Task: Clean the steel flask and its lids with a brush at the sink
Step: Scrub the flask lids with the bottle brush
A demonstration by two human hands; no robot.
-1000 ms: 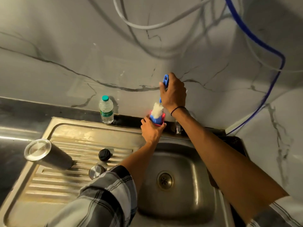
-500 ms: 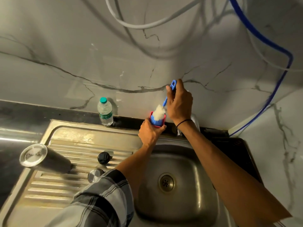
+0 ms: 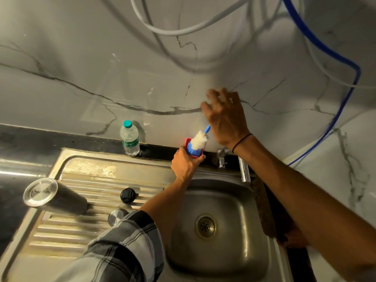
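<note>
The steel flask [image 3: 55,198] lies on its side on the drainboard [image 3: 67,231], base toward me. A black lid [image 3: 127,195] and a small steel lid [image 3: 117,216] rest on the ribs beside it. My left hand [image 3: 184,164] grips a small red holder [image 3: 195,154] at the back rim of the sink. The brush [image 3: 198,140], with white and blue bristles, stands in that holder. My right hand [image 3: 225,117] is above it against the wall, blurred, with its fingers spread. The blue brush handle runs up behind its palm.
A plastic water bottle [image 3: 129,139] stands by the wall behind the drainboard. The tap [image 3: 222,157] sits right of the red holder, above the sink basin [image 3: 234,251] with its drain [image 3: 205,225]. A blue hose [image 3: 345,94] and white hoses hang on the marble wall.
My right hand was closed around the brush handle; its fingers have now spread and lifted toward the wall. The brush leans deeper into the red holder. My left hand stays on the holder.
</note>
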